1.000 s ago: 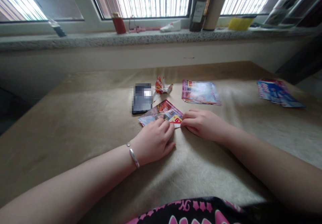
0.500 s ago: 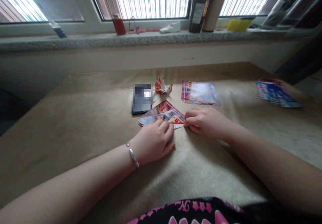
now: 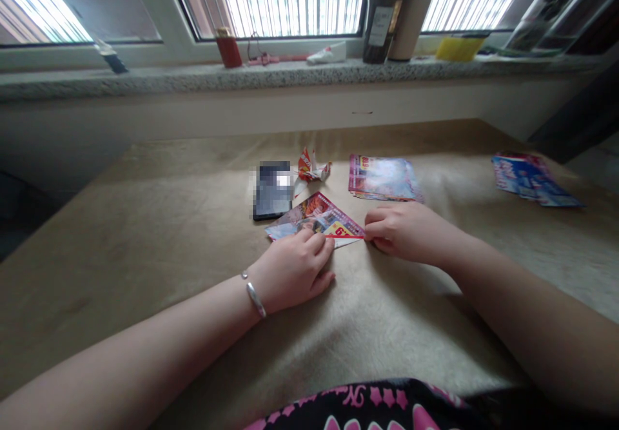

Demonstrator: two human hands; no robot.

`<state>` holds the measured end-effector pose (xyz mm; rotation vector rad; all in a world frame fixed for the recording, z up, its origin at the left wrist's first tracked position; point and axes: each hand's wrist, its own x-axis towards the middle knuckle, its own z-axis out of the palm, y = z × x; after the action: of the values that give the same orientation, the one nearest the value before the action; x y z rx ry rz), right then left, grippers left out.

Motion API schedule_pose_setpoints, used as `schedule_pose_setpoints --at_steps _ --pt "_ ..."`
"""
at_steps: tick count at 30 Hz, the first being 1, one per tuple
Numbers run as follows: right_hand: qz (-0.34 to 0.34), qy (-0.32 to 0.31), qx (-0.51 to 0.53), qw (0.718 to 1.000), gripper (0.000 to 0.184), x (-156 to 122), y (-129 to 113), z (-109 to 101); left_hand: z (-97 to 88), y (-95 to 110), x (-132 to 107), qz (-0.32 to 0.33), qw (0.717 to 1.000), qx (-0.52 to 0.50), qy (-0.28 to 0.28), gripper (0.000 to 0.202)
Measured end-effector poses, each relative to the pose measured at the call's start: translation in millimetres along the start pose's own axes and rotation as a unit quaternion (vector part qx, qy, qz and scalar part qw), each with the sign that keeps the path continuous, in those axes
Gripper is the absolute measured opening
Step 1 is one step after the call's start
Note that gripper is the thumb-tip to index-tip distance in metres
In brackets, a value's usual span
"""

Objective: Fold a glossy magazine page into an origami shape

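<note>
- Folded paper (image 3: pixel 316 207): flat on table (image 3: pixel 411 327), beside dark device (image 3: pixel 272 191).
- Left hand (image 3: pixel 294 265): loosely uncurled, resting on near edge.
- Right hand (image 3: pixel 406 231): fingertips at right corner; pinching or pressing, can't tell.
- Clean crease needs steady left hold, layers aligned.

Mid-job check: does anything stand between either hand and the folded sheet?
Nothing visible does. The left hand rests on the sheet's near edge; the right hand's fingertips are at its right corner. The dark device and paper figure lie beyond it.
</note>
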<state>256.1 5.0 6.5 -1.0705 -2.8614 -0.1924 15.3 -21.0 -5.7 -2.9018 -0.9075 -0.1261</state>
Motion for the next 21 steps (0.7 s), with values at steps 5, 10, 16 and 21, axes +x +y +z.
schedule_pose_setpoints --at_steps 5,10,16,21 --pt "0.017 -0.015 0.01 1.0 0.017 -2.3 3.6 -0.7 -0.3 -0.4 0.2 -0.003 1.0 0.002 0.003 0.044" --pt "0.022 -0.036 0.02 0.999 0.018 -4.4 8.7 -1.6 0.6 -0.7 -0.1 0.002 1.0 0.004 0.004 0.046" --pt "0.025 -0.053 0.002 0.998 0.018 -4.0 3.7 -5.8 1.9 -1.3 -0.5 0.005 1.0 0.009 0.011 0.045" --pt "0.027 -0.021 -0.03 0.999 0.015 -1.1 0.9 -4.0 1.8 -1.5 -0.3 0.006 1.0 0.011 0.013 0.044"
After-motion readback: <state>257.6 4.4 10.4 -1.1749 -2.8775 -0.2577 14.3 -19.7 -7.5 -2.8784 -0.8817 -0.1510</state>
